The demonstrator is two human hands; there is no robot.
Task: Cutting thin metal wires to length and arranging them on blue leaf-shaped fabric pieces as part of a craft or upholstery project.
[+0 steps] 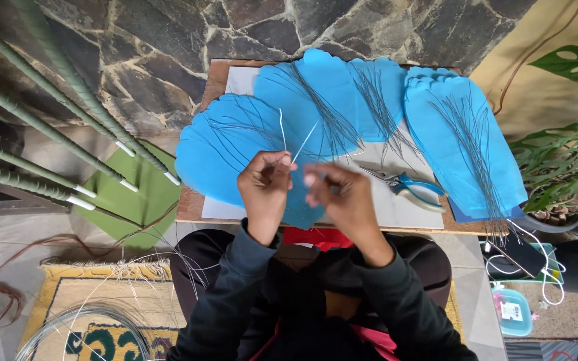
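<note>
Head view: with both your left hand point(264, 182) and right hand point(340, 194) fingers pinching the thin white wire point(294, 142), its springy ends could flick up or kink.

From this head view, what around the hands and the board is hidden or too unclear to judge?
- How the white wire is gripped: the fingers of the left hand and right hand cover its lower end.
- Right hand fingertips: blurred.
- Count of thin grey wires on the blue sheets: too fine and overlapping.
- Pliers: jaws too small to judge.
- Board's near edge: partly hidden behind hands.
- Wire coil: cut off by the bottom edge.
</note>
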